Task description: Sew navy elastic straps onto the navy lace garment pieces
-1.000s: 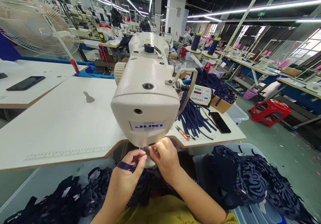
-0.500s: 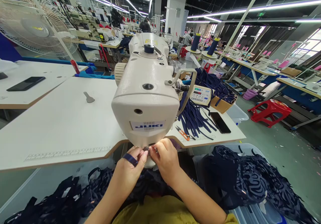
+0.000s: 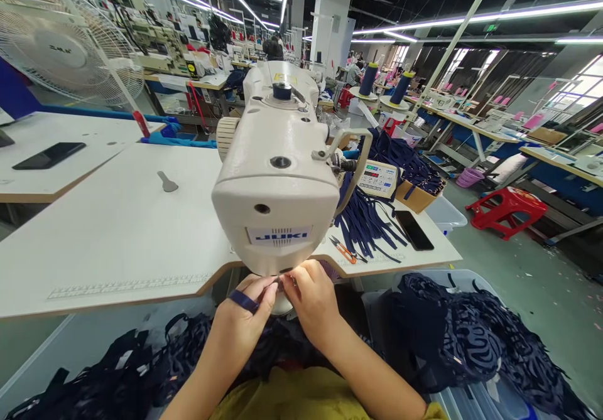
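A white JUKI sewing machine [image 3: 277,200] stands before me, its head over both hands. Just under its front end, my left hand [image 3: 247,307] is closed in a pinch, with a navy strap [image 3: 244,301] looped across its fingers. My right hand [image 3: 311,301] is pinched too, its fingertips almost meeting the left ones below the machine head. A small dark bit shows between the two sets of fingertips; what the right fingers grip is mostly hidden. The needle area is covered by the machine head and my fingers.
Orange thread snips [image 3: 343,250], navy straps [image 3: 365,219], a control panel [image 3: 377,180] and a phone [image 3: 414,230] lie to the right. A flat metal piece [image 3: 167,182] rests on the white tabletop [image 3: 117,231]. Bins of navy garments [image 3: 452,338] flank my lap; a red stool [image 3: 509,210] stands right.
Both hands stay almost in place under the machine head, with only a slight shift of the fingertips. The navy strap on the left hand has barely moved.
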Demonstrator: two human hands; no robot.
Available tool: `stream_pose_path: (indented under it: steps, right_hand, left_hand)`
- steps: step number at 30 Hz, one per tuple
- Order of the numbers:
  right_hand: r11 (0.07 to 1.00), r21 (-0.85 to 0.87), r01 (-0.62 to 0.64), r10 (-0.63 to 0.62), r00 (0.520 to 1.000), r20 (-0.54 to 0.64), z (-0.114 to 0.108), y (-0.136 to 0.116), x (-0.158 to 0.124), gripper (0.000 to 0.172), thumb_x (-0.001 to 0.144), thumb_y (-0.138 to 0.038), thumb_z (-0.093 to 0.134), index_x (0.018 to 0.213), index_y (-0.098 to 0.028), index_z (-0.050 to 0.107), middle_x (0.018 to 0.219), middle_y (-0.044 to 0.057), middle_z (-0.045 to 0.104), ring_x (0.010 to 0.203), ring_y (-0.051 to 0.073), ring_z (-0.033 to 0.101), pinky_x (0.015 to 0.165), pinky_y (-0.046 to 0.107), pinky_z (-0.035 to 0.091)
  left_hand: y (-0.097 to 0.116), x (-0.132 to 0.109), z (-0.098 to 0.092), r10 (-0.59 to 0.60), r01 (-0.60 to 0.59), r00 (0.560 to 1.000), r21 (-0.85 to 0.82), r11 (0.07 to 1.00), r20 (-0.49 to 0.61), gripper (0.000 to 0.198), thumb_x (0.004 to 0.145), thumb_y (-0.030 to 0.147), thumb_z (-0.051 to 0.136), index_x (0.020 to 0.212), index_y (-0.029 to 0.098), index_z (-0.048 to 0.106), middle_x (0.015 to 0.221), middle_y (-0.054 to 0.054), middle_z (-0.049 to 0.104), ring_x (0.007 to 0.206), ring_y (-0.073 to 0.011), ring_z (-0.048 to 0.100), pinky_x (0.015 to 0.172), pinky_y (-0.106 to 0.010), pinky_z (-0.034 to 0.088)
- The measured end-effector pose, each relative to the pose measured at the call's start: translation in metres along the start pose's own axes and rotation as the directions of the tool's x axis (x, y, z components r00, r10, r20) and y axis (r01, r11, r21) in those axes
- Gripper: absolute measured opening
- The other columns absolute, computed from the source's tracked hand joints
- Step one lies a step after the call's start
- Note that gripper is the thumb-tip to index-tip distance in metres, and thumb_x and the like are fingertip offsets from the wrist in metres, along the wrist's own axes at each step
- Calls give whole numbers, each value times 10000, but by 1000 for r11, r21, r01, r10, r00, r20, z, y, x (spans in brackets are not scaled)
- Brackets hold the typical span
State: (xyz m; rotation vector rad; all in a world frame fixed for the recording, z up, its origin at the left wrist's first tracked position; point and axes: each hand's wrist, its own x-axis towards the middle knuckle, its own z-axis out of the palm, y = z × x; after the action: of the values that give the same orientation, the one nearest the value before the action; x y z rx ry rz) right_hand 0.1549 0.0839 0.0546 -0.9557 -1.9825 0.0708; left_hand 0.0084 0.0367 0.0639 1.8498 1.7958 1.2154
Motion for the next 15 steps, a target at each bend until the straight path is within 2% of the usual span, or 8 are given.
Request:
stream_pose_path:
  steps: [5,9,15]
  right_hand:
    - [1000,-6,-9,9,1000,16,-1,1,0,177,967,-274,468,864,-188,584,800,39,575,706,161,539,635,272,449]
    - [1000,2,6,-6,1000,3,-2,1,2,176,975,-278,451,886,-181,568,806,43,585,712,162,554,639,274,460]
    - [1000,6,11,-11,1000,-8,-2,-1,3,186,985,-295,419,879,-185,526,774,32,586,705,166,557,622,282,464]
  left_hand:
    - [5,0,0,9,-8,1000,36,999,-22,250,877,423,488,936,262,670,941,13,710,837,-126,672,737,-197,515]
    - [6,3,1,2,0,1000,80,997,-20,251,879,412,478,826,231,643,732,22,678,638,-117,640,597,-197,496]
    - [4,7,0,39,-42,999,125,991,19,289,901,421,436,814,243,646,777,18,700,665,-119,654,597,-189,487]
